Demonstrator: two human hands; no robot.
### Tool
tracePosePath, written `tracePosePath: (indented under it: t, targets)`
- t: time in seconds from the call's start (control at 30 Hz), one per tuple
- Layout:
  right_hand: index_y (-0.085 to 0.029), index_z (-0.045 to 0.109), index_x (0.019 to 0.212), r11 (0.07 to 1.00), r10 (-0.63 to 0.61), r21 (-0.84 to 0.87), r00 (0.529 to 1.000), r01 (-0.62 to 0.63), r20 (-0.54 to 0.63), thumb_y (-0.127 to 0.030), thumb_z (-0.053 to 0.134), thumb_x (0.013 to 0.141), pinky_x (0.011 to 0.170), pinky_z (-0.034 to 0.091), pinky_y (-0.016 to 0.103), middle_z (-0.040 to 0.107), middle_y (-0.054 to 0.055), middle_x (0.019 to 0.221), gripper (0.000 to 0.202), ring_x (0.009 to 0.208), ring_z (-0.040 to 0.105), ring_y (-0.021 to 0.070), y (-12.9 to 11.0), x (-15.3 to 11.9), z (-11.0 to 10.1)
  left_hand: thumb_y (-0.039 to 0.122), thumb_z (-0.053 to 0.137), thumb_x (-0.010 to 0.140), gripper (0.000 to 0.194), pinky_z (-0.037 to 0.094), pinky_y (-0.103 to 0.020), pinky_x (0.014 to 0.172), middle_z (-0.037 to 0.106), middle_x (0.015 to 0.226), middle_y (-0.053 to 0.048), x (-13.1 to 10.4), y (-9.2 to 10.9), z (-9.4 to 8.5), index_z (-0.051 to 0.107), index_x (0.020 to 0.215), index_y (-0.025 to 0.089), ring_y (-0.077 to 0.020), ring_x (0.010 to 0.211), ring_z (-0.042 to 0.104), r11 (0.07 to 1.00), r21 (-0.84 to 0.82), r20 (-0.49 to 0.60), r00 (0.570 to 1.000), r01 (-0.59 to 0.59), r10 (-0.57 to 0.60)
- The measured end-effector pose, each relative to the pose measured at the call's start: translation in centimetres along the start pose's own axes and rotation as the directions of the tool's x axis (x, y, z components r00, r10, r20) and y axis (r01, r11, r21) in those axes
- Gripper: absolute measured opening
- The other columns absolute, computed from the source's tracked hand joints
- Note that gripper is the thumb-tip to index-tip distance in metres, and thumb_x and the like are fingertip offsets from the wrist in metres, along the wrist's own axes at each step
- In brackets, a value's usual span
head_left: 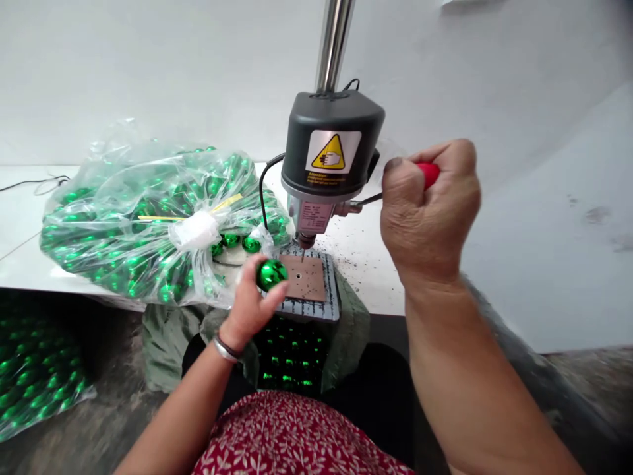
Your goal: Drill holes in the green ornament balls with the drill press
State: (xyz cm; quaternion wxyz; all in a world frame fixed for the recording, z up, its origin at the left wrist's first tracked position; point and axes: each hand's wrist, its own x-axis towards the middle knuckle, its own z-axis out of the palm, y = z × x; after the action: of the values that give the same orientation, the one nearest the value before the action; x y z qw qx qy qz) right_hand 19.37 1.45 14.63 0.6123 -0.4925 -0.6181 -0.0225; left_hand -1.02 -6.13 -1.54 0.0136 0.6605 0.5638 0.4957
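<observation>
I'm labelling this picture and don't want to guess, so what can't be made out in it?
Red knob, head view: mostly hidden by the right hand.
Pink label, head view: print too small and blurred to read.
Steel column, head view: top cut off by the upper edge.
Lower-left bag, head view: cut off by the left edge.
Green ball, head view: one side hidden by the left hand.

From my remote view, the wearer's attire reads: red top (297,435) printed with small pale leaf sprigs; dark legwear (378,396) at both sides below it; a silver-coloured bangle (225,349) and a thin dark band (228,344) at the left wrist; right wrist and forearm bare.
</observation>
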Motion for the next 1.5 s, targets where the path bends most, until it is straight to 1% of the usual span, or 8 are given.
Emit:
tracePosePath:
  t: [0.1, 0.27, 0.6, 0.93, 1.03, 1.17, 1.4, 1.5]
  targets:
    - [-0.019, 0.045, 0.083, 1.0, 0.002, 0.011, 1.0, -0.002, -0.014, -0.036, 0.054, 0.093, 0.065, 0.035, 0.025, 0.043, -0.006, 0.07, 0.021, 0.062, 0.038, 0.0058, 0.0, -0.1, 0.1, 0.034, 0.069, 0.09, 0.053, 0.055, -0.038, 0.095, 0.069, 0.122, -0.013, -2.5, 0.9, 3.6, 0.047, 0.137, 0.02, -0.0241, 0.11, 0.069, 0.965, 0.077, -0.043, 0.966, -0.25, 0.254]
    - [-0.021, 0.046, 0.083, 0.998, -0.014, 0.069, 1.0, 0.013, 0.002, -0.042, 0.055, 0.093, 0.062, 0.036, 0.027, 0.045, -0.004, 0.069, 0.025, 0.061, 0.039, 0.0076, 0.4, -0.1, 0.1, 0.03, 0.073, 0.089, 0.047, 0.05, -0.037, 0.09, 0.071, 0.119, -0.015, -3.3, 0.7, 7.8, 0.055, 0.132, 0.02, -0.0256, 0.109, 0.071, 0.907, 0.264, -0.086, 0.929, -0.329, 0.361]
    - [-0.021, 0.045, 0.08, 0.995, -0.016, 0.098, 0.997, 0.009, 0.077, -0.04, 0.057, 0.092, 0.063, 0.036, 0.028, 0.044, -0.003, 0.07, 0.026, 0.062, 0.038, 0.0077, 0.7, 1.1, -0.1, 0.027, 0.072, 0.089, 0.032, 0.044, -0.04, 0.093, 0.072, 0.124, -0.014, -3.6, 1.1, 9.1, 0.069, 0.12, 0.024, -0.0255, 0.105, 0.07, 0.876, 0.457, -0.09, 0.972, -0.152, 0.215]
    - [-0.019, 0.041, 0.076, 0.992, 0.123, -0.009, 0.984, -0.123, 0.128, -0.026, 0.059, 0.092, 0.068, 0.035, 0.026, 0.038, -0.007, 0.065, 0.025, 0.062, 0.032, 0.0053, 0.2, 3.4, 1.1, 0.025, 0.068, 0.091, 0.039, 0.047, -0.044, 0.094, 0.066, 0.133, -0.015, -2.0, 0.6, 10.4, 0.066, 0.13, 0.026, -0.0283, 0.108, 0.069, 0.911, 0.408, -0.023, 0.998, -0.051, 0.066]
    - [-0.018, 0.042, 0.075, 0.987, 0.162, -0.018, 0.979, -0.161, 0.127, -0.022, 0.059, 0.091, 0.068, 0.034, 0.025, 0.039, -0.008, 0.064, 0.024, 0.062, 0.031, 0.0048, -0.2, 3.8, 1.1, 0.027, 0.071, 0.088, 0.045, 0.05, -0.045, 0.096, 0.066, 0.134, -0.015, -1.7, 0.2, 10.4, 0.061, 0.132, 0.024, -0.0292, 0.113, 0.068, 0.964, 0.266, 0.02, 1.0, -0.001, -0.005]
    - [-0.018, 0.043, 0.075, 0.99, 0.141, 0.002, 0.985, -0.142, 0.103, -0.026, 0.058, 0.091, 0.068, 0.034, 0.025, 0.039, -0.008, 0.064, 0.023, 0.062, 0.032, 0.005, 0.0, 3.6, 1.1, 0.028, 0.077, 0.08, 0.059, 0.053, -0.044, 0.099, 0.068, 0.125, -0.013, -0.5, -0.4, 9.0, 0.053, 0.133, 0.019, -0.0282, 0.114, 0.067, 0.963, -0.022, 0.033, 0.963, 0.27, -0.269]
    - [-0.019, 0.041, 0.076, 0.994, 0.096, 0.041, 0.991, -0.101, 0.095, -0.029, 0.054, 0.092, 0.071, 0.036, 0.027, 0.04, -0.006, 0.067, 0.023, 0.065, 0.031, 0.0062, 0.3, 3.3, 1.3, 0.036, 0.072, 0.081, 0.044, 0.052, -0.036, 0.101, 0.071, 0.118, -0.007, 2.9, -0.5, 4.4, 0.063, 0.12, 0.019, -0.023, 0.11, 0.066, 0.796, -0.353, 0.336, 0.861, 0.492, -0.382]
    - [-0.02, 0.041, 0.077, 0.992, 0.117, 0.038, 0.988, -0.121, 0.101, -0.029, 0.055, 0.092, 0.074, 0.038, 0.028, 0.04, -0.006, 0.068, 0.022, 0.066, 0.033, 0.0068, 0.1, 3.3, 1.4, 0.041, 0.072, 0.08, 0.049, 0.056, -0.031, 0.086, 0.072, 0.116, -0.008, 3.3, -0.6, 3.5, 0.063, 0.123, 0.018, -0.0204, 0.099, 0.069, 0.601, -0.499, 0.405, 0.782, 0.624, -0.474]
